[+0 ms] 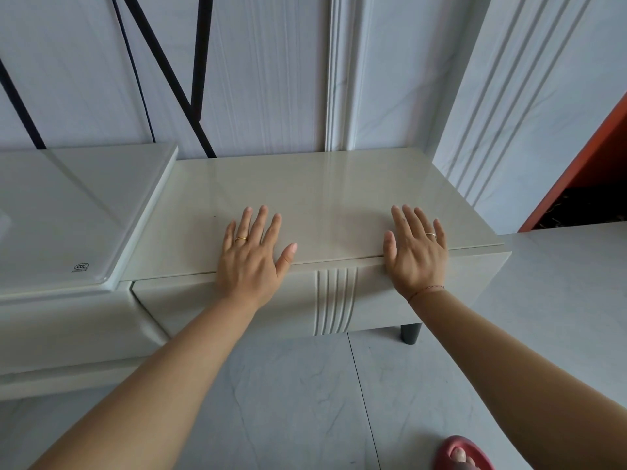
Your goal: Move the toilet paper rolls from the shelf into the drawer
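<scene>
Two hands: both flat, palms down on the cabinet top point(322, 195), well apart from each other
left hand point(249, 257): fingers point(261, 220) spread and straight, gripping nothing; thumb points toward the middle; palm heel over the front edge of the top
right hand point(419, 256): fingers point(412, 220) extended, slightly spread, gripping nothing; thumb lies along the front edge
rings: gold band point(241, 238) on a left finger, gold band point(431, 235) on a right finger
wrist: thin red string point(425, 290) around the right wrist
drawer point(305, 300): shut, front face just below both palms, ribbed carved strip point(336, 300) between the two wrists; fingers rest on the top, not on the drawer front
toilet paper rolls: cannot tell where, no roll visible, none near the fingers
cabinet leg point(410, 332): dark, under the right front corner
left of cabinet: higher unit with glass sheet point(78, 212) on top, just beside the cabinet
wall: pale panels, black rods point(200, 59) leaning at upper left
floor point(298, 401): grey tile; red slipper point(461, 452) with toes at bottom right
</scene>
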